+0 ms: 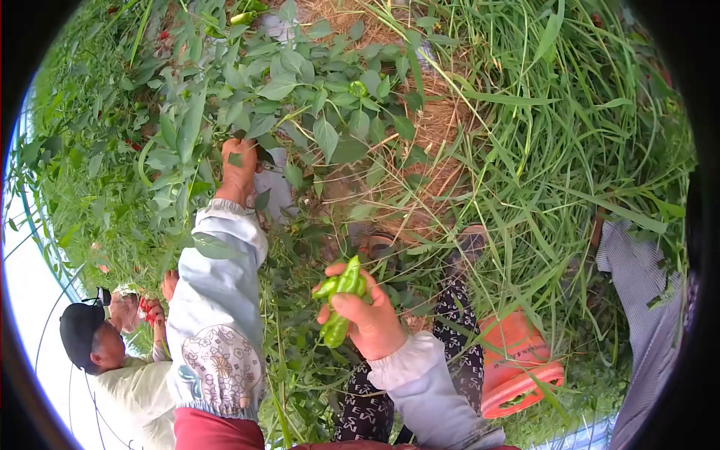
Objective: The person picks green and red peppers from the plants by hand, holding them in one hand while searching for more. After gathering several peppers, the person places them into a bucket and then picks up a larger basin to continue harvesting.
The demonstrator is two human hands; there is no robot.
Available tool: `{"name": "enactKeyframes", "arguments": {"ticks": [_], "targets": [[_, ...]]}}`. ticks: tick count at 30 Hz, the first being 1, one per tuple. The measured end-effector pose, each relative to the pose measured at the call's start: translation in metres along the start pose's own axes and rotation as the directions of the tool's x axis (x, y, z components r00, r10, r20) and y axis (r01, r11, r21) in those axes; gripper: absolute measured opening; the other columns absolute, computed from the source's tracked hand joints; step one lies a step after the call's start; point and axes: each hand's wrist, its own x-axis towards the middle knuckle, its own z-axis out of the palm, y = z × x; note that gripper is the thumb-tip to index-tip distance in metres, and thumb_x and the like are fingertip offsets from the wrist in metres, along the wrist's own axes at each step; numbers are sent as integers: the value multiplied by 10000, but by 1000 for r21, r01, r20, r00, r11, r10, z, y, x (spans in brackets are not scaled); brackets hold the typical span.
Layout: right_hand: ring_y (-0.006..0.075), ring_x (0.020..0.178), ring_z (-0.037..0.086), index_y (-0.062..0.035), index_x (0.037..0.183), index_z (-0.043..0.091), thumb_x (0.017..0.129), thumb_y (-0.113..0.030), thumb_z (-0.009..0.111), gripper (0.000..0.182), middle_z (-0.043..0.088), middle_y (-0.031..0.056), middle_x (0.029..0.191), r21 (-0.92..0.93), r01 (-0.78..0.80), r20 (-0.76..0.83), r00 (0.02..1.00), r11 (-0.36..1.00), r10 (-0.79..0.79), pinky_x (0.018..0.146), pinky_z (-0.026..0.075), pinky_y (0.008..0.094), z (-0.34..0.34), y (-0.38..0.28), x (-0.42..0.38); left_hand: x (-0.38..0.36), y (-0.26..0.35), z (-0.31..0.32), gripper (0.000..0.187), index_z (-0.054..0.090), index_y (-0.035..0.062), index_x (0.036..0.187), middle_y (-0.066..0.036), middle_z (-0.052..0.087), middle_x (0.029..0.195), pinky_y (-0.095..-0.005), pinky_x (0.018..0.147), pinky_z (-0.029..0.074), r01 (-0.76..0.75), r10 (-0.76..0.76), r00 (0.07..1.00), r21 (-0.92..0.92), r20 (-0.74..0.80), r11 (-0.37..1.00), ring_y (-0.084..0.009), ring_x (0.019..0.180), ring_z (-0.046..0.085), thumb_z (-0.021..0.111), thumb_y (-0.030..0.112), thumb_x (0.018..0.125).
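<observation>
Several pale green peppers (349,285) are gathered in my right hand (373,322), which is closed round them in front of my legs. The thumb lies across them, and their tips stick out above and below the fingers. My left hand (238,169) reaches forward into the leafy pepper plants (300,82). Its fingers are curled among the leaves and partly covered, so what they grip cannot be made out. Close to the plants' top edge hangs a yellow-green pepper (242,18), and another green pepper (358,88) shows among the leaves to the right of my left hand.
An orange bucket (517,360) lies tilted beside my leg on the right. Tall grass (570,135) crowds the right side, with striped cloth (637,270) at its edge. Dry straw (427,150) covers ground between the rows. At left, a co-worker in a black cap (82,334) holds something red.
</observation>
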Motion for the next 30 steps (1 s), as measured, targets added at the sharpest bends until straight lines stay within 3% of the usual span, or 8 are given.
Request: {"name": "enactKeyframes", "arguments": {"ticks": [12,14,16,19,21,25,28,30], "targets": [[136,717,581,-104,1174,513,821,-151,660,386,577,27,937,23,0,5,1000,1000,0,633,469,252,3,-8,-6,-2,-4,-1,318,580,34,1115,-110,637,796,-325,460,442,15,-22,999,233,24,972,-226,587,617,426,128,853],[115,708,586,-131,1174,518,820,-170,663,385,580,6,934,28,29,-1,1000,999,-29,572,442,224,3,-9,-6,16,-42,-19,291,574,34,1108,-137,644,862,-350,623,492,-329,340,936,570,91,753,-320,739,630,447,131,866],[103,709,591,-144,1176,520,825,-180,658,378,586,-4,934,2,11,5,1000,1000,-11,538,414,209,1,-10,-6,-6,-56,-30,240,575,38,1087,-160,636,924,-354,765,476,-742,820,423,667,386,69,-399,842,583,484,116,879],[128,725,595,-136,1176,509,815,-152,647,387,588,26,966,22,7,0,1000,1000,-7,585,448,248,2,-14,-8,-114,58,0,199,576,31,1066,-123,632,942,-317,756,475,-429,390,897,617,207,659,-303,806,608,493,52,886],[164,739,597,-117,1176,496,805,-109,637,397,584,61,989,44,7,4,1000,999,-7,647,501,295,1,-17,-9,-135,90,3,206,576,29,1081,-54,611,908,-257,698,444,-570,512,818,494,262,657,-183,766,554,480,32,899],[124,723,597,-132,1173,510,810,-165,650,390,587,17,940,54,52,10,999,997,-52,569,442,238,-1,-12,-8,-168,183,34,188,598,43,1059,18,573,798,-178,597,385,-788,765,592,384,255,482,-31,663,453,488,25,907],[88,710,594,-153,1169,529,815,-221,661,384,589,-26,892,13,69,6,998,998,-69,503,380,196,1,-12,-9,-137,225,84,168,609,39,947,-138,623,755,-337,579,473,-854,735,354,520,578,3,-273,609,600,529,182,910],[87,704,594,-153,1168,529,816,-222,659,382,588,-28,885,-6,58,-9,998,998,-58,499,377,195,1,-15,-10,-107,233,128,436,645,24,842,-172,641,806,-403,645,496,-676,322,641,711,696,-192,-350,742,620,544,449,847]]}}
